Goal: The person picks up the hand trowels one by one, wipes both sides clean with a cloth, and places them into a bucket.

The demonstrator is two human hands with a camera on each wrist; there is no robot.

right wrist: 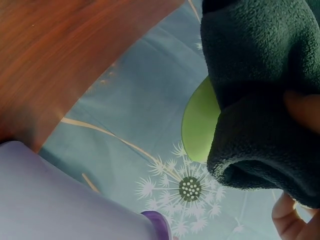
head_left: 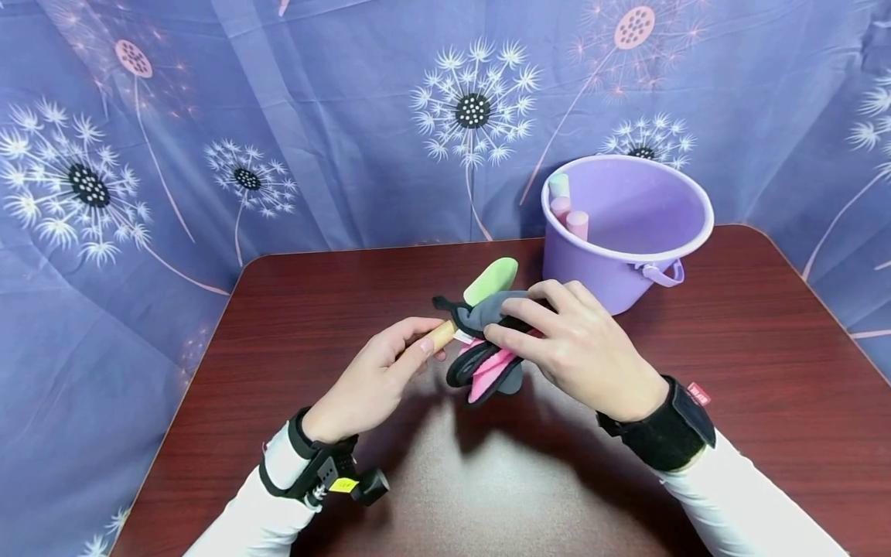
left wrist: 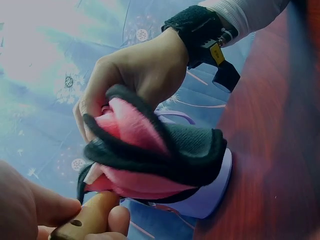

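Observation:
My left hand [head_left: 376,371] grips the pale wooden handle [head_left: 443,335] of a spatula with a light green head [head_left: 491,281]. A hole shows near the handle's end [left wrist: 76,223] in the left wrist view. Around the spatula's middle is a folded cloth [head_left: 487,313], grey on one side and pink on the other, with black edging and a small loop. My right hand [head_left: 571,348] holds this cloth from above, its fingers bent over the grey side. In the right wrist view, the dark cloth [right wrist: 260,60] covers part of the green head [right wrist: 200,125].
A lilac bucket [head_left: 592,267] stands at the back right, close behind my right hand. Several pastel rounded ends [head_left: 577,224] stick up inside its left side. The dark red wooden table [head_left: 334,290] meets a blue dandelion-print curtain [head_left: 348,116] at its far edge.

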